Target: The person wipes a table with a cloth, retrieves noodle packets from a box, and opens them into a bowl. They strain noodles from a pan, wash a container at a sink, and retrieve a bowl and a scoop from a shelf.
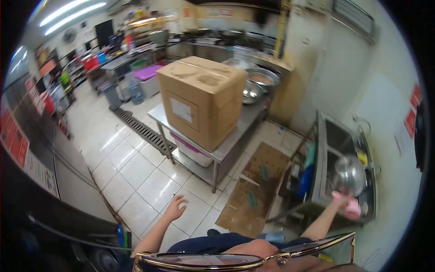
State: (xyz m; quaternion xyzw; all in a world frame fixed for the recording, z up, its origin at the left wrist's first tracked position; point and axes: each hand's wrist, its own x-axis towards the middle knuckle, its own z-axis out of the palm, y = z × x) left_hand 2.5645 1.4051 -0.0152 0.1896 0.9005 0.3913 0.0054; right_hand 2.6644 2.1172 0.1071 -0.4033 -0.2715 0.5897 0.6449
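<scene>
My right hand (344, 200) reaches down at the near end of the sink, blurred, with its fingers closed round a pink plastic cup (352, 209). Pink shows on both sides of the hand, and the cup's exact shape is smeared. Just beyond it, a large round steel bowl (348, 174) is in the near basin of the steel sink (321, 149). My left hand (175, 208) hangs over the tiled floor, fingers loosely bent and apart, with nothing in it.
A big cardboard box (204, 99) stands on a steel table (226, 147), with metal bowls (253, 92) behind it. Flattened cardboard (258, 190) covers floor before the sink. A drain grate (142, 130) crosses the tiles. Steel cabinets (68, 154) line the left.
</scene>
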